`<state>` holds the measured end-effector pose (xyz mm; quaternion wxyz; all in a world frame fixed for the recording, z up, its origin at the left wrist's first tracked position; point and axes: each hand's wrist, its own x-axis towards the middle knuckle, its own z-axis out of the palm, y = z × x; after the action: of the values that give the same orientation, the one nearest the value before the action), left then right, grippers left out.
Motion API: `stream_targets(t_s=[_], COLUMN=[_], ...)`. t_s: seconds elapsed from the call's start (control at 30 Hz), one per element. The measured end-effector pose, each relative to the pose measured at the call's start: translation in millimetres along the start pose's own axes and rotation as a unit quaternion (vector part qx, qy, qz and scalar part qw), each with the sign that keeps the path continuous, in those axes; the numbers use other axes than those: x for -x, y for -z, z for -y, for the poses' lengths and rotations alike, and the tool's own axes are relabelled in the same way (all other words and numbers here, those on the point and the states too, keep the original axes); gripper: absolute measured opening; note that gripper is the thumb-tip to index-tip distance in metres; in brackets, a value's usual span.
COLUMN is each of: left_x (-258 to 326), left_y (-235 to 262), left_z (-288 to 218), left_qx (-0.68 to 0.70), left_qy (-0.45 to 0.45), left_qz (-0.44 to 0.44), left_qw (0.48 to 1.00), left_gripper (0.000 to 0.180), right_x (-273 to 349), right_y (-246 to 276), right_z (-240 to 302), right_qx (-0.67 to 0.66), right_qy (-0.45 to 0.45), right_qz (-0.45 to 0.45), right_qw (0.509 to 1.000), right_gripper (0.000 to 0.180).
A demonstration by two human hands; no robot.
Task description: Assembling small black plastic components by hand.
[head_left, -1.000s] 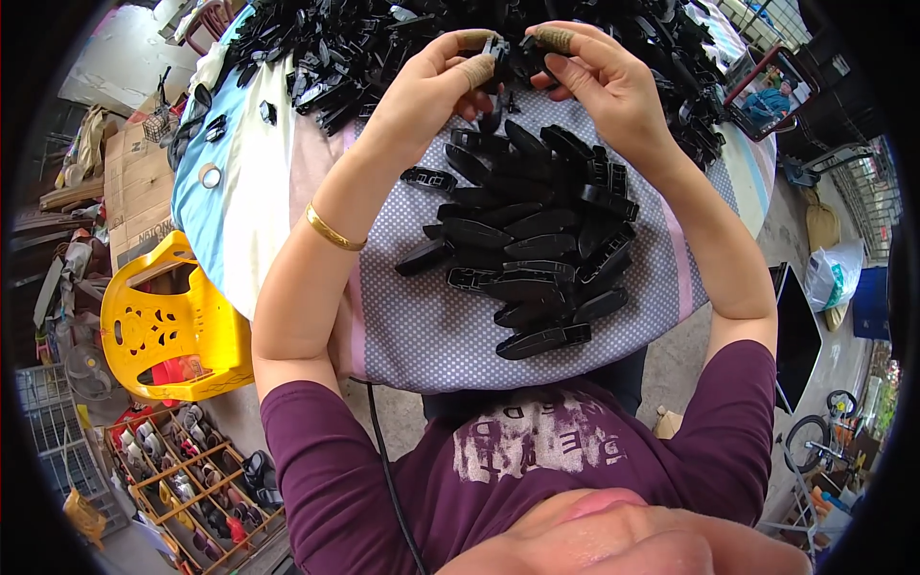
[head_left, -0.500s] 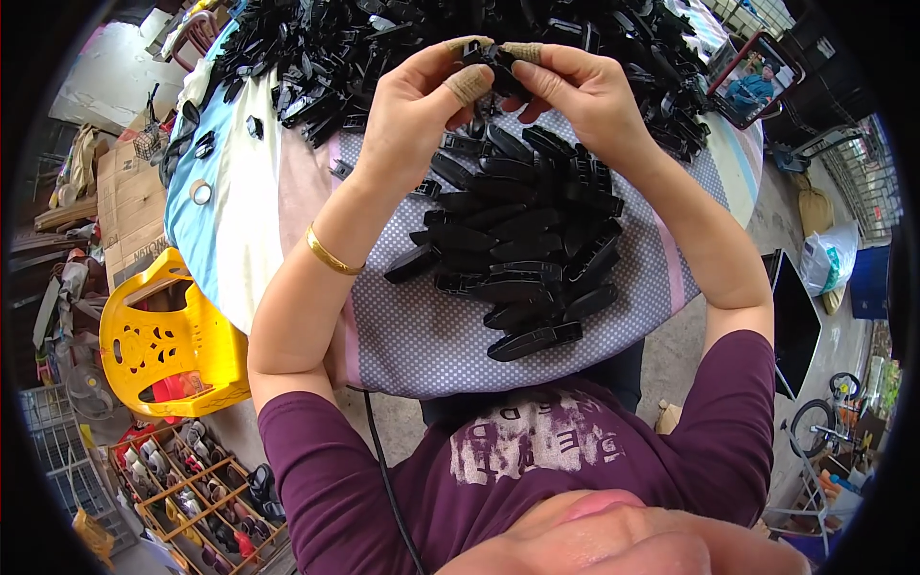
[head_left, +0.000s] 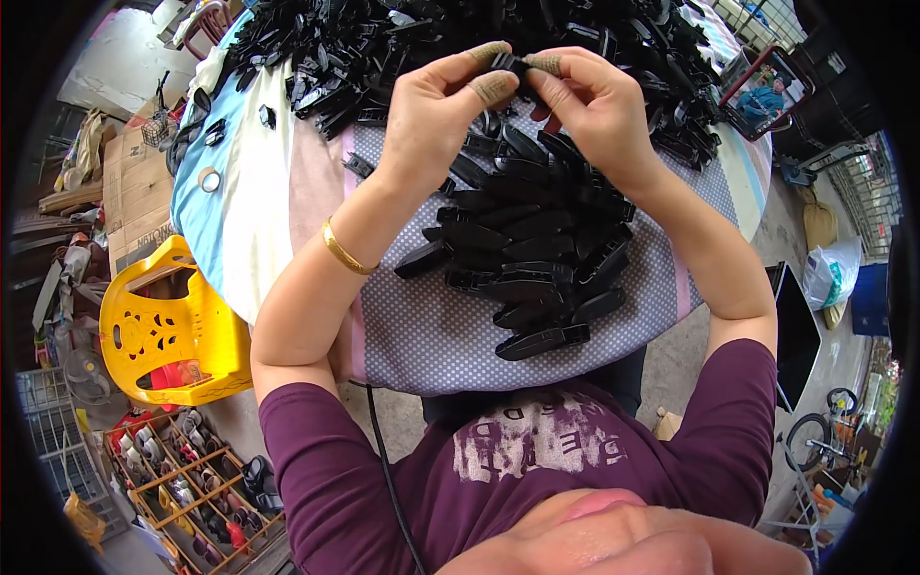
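Note:
My left hand and my right hand meet over the far part of the table. Between their fingertips is a small black plastic part, and both hands pinch it. Tan tape wraps several of my fingertips. Just nearer to me, a cluster of long, rounded black plastic pieces lies on dotted grey cloth. Beyond my hands spreads a big heap of loose black plastic parts. My fingers hide much of the held part, so its exact kind does not show.
A round table with a cloth cover is before me. On its left lies a roll of tape; at its right edge stands a phone with a lit screen. A yellow plastic chair and a shoe rack are at the left.
My left fingers have come closer to the right ones around the black part, which has turned a little. The whole view has shifted slightly.

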<state>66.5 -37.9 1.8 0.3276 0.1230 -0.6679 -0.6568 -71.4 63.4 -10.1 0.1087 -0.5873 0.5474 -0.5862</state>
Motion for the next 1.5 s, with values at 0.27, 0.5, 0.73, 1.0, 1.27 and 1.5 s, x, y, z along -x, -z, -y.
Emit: stream_targets(t_s=[0.27, 0.5, 0.73, 1.0, 1.27, 1.5], left_x=[-6, -5, 4, 3, 1, 4], left_y=[10, 14, 22, 54, 58, 41], left_z=[-1, -10, -55, -36, -4, -9], left_qx=[0.079, 0.042, -0.309, -0.575, -0.681, -0.395], left_qy=[-0.018, -0.055, -0.027, -0.182, -0.201, -0.137], left_qz=[0.055, 0.087, 0.208, 0.162, 0.147, 0.088], left_qw=[0.995, 0.994, 0.927, 0.781, 0.689, 0.904], left_gripper=[0.026, 0.027, 0.03, 0.022, 0.026, 0.022], right_x=[-3, 2, -21, -27, -12, -12], right_y=[6, 4, 8, -6, -3, 4], right_z=[3, 11, -15, -15, -11, 0], right_qx=[0.05, 0.101, 0.358, 0.372, 0.243, -0.087], right_qy=[-0.077, 0.016, 0.177, 0.166, 0.122, -0.086], right_qz=[0.13, 0.095, 0.223, 0.306, 0.152, 0.079], right_qw=[0.987, 0.99, 0.889, 0.86, 0.95, 0.989], right_gripper=[0.025, 0.024, 0.035, 0.028, 0.029, 0.024])
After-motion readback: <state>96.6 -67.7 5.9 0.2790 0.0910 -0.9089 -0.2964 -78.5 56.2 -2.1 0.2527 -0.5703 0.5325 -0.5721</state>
